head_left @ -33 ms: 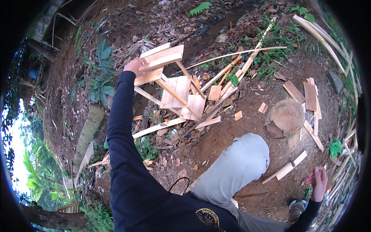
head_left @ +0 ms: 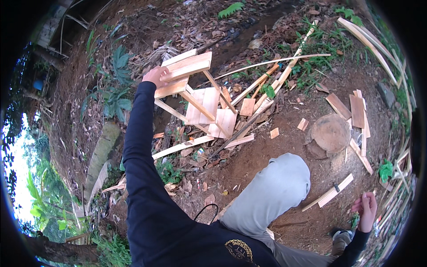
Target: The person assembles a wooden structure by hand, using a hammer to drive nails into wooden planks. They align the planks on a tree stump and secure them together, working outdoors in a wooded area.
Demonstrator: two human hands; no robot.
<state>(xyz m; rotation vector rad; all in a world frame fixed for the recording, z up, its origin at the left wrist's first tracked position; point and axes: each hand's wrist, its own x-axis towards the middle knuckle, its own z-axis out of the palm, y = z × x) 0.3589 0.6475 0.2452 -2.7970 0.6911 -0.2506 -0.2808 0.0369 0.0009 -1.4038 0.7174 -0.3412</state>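
Note:
My left hand [head_left: 155,77], with the arm stretched out, is closed on the edge of a small wooden stand [head_left: 189,66]. Pale boards form the stand's top, and thin slats run down from it as legs. Other flat boards [head_left: 203,104] show between and beyond its legs, down near the ground. At the lower right, my right hand [head_left: 365,210] hangs with loosely bent fingers, somewhat apart, and nothing visible in them. Close to it lie narrow wood strips [head_left: 331,193] with a dark object across them.
A round stump [head_left: 330,133] stands right of my knee [head_left: 289,178], with cut boards [head_left: 357,110] beside it. Long split strips [head_left: 284,73] cross the ground at the upper middle. More strips [head_left: 369,40] curve along the right edge. Leafy plants [head_left: 119,66] grow on the left.

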